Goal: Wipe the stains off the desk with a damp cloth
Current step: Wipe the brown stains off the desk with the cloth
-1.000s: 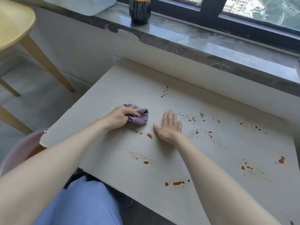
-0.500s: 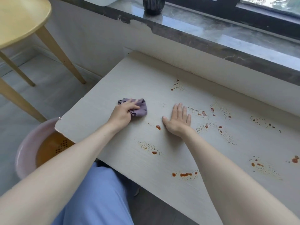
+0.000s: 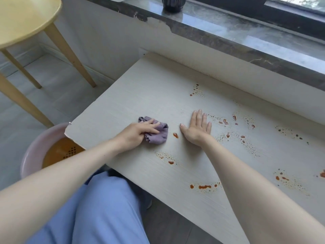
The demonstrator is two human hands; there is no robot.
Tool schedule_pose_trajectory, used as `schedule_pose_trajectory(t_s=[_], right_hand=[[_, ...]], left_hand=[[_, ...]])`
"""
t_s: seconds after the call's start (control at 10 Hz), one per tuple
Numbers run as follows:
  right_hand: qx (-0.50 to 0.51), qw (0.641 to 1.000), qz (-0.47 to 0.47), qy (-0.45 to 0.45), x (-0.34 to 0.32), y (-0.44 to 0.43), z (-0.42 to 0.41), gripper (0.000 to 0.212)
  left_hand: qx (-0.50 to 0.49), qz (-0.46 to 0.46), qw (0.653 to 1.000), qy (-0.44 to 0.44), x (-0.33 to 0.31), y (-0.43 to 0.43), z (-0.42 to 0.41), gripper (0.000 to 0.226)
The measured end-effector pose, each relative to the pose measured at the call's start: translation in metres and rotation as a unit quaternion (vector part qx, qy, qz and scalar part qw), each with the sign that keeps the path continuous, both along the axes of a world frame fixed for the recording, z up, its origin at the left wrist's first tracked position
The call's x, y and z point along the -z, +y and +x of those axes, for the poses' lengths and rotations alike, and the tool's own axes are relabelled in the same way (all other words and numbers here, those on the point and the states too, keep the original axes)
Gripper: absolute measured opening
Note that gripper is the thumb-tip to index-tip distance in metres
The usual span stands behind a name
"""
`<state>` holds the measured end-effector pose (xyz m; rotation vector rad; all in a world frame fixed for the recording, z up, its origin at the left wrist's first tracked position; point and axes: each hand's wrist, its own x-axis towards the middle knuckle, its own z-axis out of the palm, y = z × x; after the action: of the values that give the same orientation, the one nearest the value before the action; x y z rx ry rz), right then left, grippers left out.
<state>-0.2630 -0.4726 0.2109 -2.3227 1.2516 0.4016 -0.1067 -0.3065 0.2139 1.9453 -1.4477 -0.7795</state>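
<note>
The left hand (image 3: 135, 136) gripped the purple cloth (image 3: 157, 132) beside a stain (image 3: 175, 135), while the right hand (image 3: 197, 128) lay spread, probably steadying the surface (image 3: 140, 88).

Hidden or cropped bits, head view

Part of the cloth (image 3: 158, 134) sits under the left hand (image 3: 135, 136) gripping it (folds beneath the fingers can't be made out). Pink basin (image 3: 35, 152) is partly under the desk (image 3: 140, 95) corner and the left forearm (image 3: 79, 164); the dark dots in its brown liquid are too blurred to identify. The desk's right end runs off frame, cutting one stain (image 3: 322, 174) at the edge. The right forearm (image 3: 255, 191) covers part of the near edge. Only the base of the vase (image 3: 173, 4) on the sill (image 3: 228, 27) shows; the rest is cropped at the top. The round table (image 3: 22, 18) is cropped left and top. The fine speckles (image 3: 255, 150) are too small to count. Both arms leave the frame at the bottom.
</note>
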Motion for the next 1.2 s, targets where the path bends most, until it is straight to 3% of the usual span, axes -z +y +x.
schedule_pose_trajectory(t_s=[0.2, 0.4, 0.6, 0.7, 0.8, 0.9, 1.0, 1.1, 1.2], right_hand=[[0.001, 1.000, -0.002, 0.003, 0.000, 0.000, 0.000, 0.076], [0.003, 1.000, -0.003, 0.008, 0.000, 0.000, 0.001, 0.076], [0.002, 1.000, -0.005, 0.012, 0.000, 0.000, 0.001, 0.075], [0.002, 1.000, -0.009, 0.015, 0.000, 0.001, 0.001, 0.075], [0.004, 1.000, -0.007, 0.015, 0.000, 0.001, 0.001, 0.075], [0.003, 1.000, -0.014, 0.017, 0.000, 0.002, 0.001, 0.075], [-0.001, 1.000, -0.012, 0.019, -0.002, 0.003, 0.000, 0.074], [-0.014, 1.000, -0.019, 0.018, -0.007, 0.002, -0.003, 0.072], [-0.022, 1.000, -0.019, -0.005, -0.017, 0.011, -0.016, 0.069]], left_hand=[[-0.139, -0.007, 0.983, -0.123, -0.002, -0.015, 0.022, 0.055], [0.053, 0.008, 0.980, -0.190, 0.000, 0.016, 0.021, 0.066], [-0.119, -0.022, 0.984, -0.133, 0.009, 0.006, -0.013, 0.060], [-0.001, -0.010, 0.991, -0.135, 0.013, 0.022, -0.009, 0.061], [-0.004, -0.004, 0.993, -0.121, 0.015, 0.023, 0.020, 0.061], [-0.137, -0.027, 0.983, -0.116, 0.012, 0.013, 0.007, 0.061], [-0.068, 0.000, 0.986, -0.151, 0.010, 0.022, -0.011, 0.062], [0.019, 0.009, 0.993, -0.114, 0.008, 0.040, 0.010, 0.063], [-0.137, -0.009, 0.987, -0.090, 0.011, 0.036, 0.021, 0.059]])
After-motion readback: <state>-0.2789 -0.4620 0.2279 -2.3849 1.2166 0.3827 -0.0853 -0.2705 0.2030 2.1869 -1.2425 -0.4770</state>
